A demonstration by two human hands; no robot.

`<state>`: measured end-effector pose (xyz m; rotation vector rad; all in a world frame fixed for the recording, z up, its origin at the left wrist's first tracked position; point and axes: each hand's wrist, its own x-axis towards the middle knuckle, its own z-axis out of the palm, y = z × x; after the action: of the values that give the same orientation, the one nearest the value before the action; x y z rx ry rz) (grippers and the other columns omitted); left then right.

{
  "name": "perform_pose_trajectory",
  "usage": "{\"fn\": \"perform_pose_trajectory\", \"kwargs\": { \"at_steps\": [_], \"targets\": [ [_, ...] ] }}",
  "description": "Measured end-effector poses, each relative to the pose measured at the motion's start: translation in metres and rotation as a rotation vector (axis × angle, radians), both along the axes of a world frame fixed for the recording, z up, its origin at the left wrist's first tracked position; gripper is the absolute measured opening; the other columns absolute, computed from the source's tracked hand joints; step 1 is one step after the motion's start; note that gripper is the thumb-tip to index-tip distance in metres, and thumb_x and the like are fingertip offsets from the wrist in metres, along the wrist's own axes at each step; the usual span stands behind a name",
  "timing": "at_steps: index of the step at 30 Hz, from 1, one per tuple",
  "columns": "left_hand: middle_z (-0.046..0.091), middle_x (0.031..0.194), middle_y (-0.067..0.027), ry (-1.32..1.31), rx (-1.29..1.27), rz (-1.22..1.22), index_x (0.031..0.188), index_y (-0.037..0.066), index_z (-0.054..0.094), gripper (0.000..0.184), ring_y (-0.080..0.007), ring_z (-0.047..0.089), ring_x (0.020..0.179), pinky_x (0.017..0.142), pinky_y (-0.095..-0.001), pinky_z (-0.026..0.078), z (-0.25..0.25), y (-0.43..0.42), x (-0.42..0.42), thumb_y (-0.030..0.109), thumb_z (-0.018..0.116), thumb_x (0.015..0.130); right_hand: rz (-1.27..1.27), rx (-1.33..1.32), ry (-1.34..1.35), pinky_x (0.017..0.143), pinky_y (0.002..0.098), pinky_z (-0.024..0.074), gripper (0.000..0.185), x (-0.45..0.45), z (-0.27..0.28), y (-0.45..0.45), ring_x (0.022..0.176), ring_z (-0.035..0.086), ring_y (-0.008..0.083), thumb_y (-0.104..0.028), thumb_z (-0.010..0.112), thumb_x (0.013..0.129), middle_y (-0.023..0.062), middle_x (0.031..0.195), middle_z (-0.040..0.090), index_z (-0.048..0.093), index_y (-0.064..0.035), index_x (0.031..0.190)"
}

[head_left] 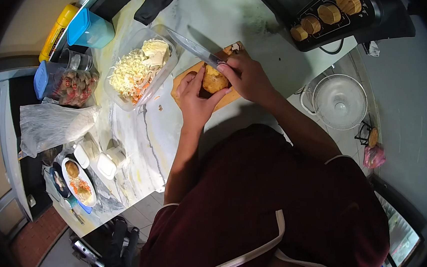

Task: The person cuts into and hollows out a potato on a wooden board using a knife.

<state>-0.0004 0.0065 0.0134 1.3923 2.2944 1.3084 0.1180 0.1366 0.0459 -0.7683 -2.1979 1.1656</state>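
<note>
A round yellow-brown item, which looks like a potato (214, 81), lies on a small wooden cutting board (228, 99). My left hand (194, 97) is curved around its left and near side, fingertips and thumb pressing on it. My right hand (247, 75) grips a knife (191, 46) whose wide blade points up and left across the far side of the potato. The knife's handle is hidden in the fingers. Just left of the board stands a clear plastic container (169, 77) holding shredded cabbage (128, 72), orange shreds like carrot, and a larger cabbage piece (156, 51).
A black stove (309, 5) with wooden knobs stands at the upper right. Jars, a blue-lidded container (90, 30), a plastic bag (55, 126), white-lidded tubs (109, 164) and an oval plate of food (93, 197) line the left side. A strainer (339, 102) sits beyond the counter's right edge.
</note>
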Motion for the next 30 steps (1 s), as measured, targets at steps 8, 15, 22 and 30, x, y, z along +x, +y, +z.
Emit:
{"fn": "perform_pose_trajectory", "kwargs": {
  "at_steps": [8, 15, 22, 30],
  "targets": [
    [0.062, 0.099, -0.0131, 0.02, 0.009, -0.017, 0.122, 0.002, 0.066, 0.076, -0.0261, 0.059, 0.095, 0.086, -0.0363, 0.046, -0.007, -0.001, 0.0, 0.038, 0.09, 0.059, -0.031, -0.056, -0.088, 0.058, 0.0417, 0.0419, 0.033, -0.001, 0.005, 0.01, 0.06, 0.051, 0.0361, -0.024, 0.061, 0.093, 0.0182, 0.064, 0.054, 0.054, 0.0003, 0.072],
    [0.062, 0.101, -0.0125, -0.06, -0.004, 0.029, 0.122, 0.003, 0.066, 0.073, -0.0252, 0.058, 0.096, 0.088, -0.0356, 0.045, -0.009, 0.002, 0.001, 0.038, 0.089, 0.062, -0.004, -0.027, -0.088, 0.057, 0.041, 0.0424, 0.033, -0.004, -0.002, 0.012, 0.057, 0.051, 0.0363, -0.024, 0.061, 0.093, 0.0179, 0.063, 0.053, 0.054, 0.0002, 0.072],
    [0.062, 0.101, -0.0131, 0.002, 0.014, -0.012, 0.124, 0.003, 0.064, 0.071, -0.0274, 0.057, 0.099, 0.09, -0.0369, 0.043, -0.008, 0.0, 0.001, 0.038, 0.086, 0.067, 0.034, 0.041, -0.071, 0.055, 0.0334, 0.042, 0.026, -0.003, -0.007, 0.015, 0.055, 0.049, 0.0185, -0.021, 0.064, 0.092, 0.0126, 0.063, 0.055, 0.06, 0.0005, 0.078],
    [0.063, 0.1, -0.0144, 0.018, 0.02, -0.038, 0.124, 0.003, 0.064, 0.069, -0.0285, 0.057, 0.101, 0.09, -0.0379, 0.042, -0.012, 0.001, -0.002, 0.038, 0.084, 0.069, 0.03, 0.052, 0.002, 0.056, 0.0337, 0.0418, 0.025, -0.002, -0.011, 0.013, 0.055, 0.048, 0.0204, -0.021, 0.065, 0.092, 0.013, 0.063, 0.054, 0.061, 0.0005, 0.079]
  ]
}}
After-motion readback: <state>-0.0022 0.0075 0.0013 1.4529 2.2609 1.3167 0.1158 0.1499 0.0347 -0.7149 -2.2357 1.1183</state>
